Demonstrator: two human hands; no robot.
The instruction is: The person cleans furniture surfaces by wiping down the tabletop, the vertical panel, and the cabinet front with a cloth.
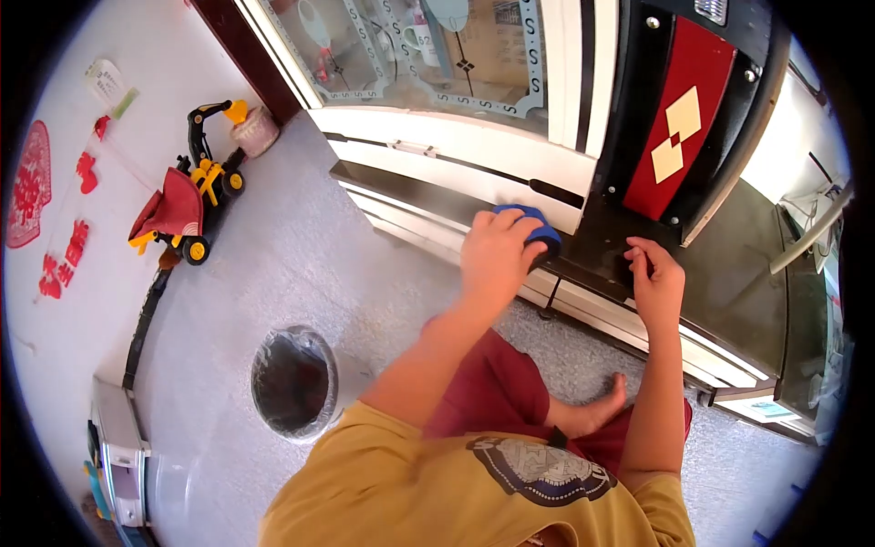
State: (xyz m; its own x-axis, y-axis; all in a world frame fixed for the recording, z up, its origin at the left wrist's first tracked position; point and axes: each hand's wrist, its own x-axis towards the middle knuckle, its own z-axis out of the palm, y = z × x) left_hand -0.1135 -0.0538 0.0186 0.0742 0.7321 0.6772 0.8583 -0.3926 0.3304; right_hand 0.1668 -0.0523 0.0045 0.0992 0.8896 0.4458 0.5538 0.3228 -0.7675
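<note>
My left hand (493,256) is wrapped over a blue, dark-edged pad that looks like a sponge or folded cloth (545,234). The pad rests at the dark ledge (583,258) of a white cabinet, just below its lower panel. Much of the pad is hidden under my fingers. To the right, my right hand (656,278) hovers over or close to the same ledge, fingers loosely curled inward, with nothing visible in them. Above it stands a black panel with a red stripe (673,137) and cream diamonds.
A lined waste bin (339,365) stands on the grey floor (228,301) at my left. A toy digger (187,201) is by the wall, beside a pinkish round container (255,132). Glass cabinet doors (410,55) rise in front. My bare foot (592,415) is below the ledge.
</note>
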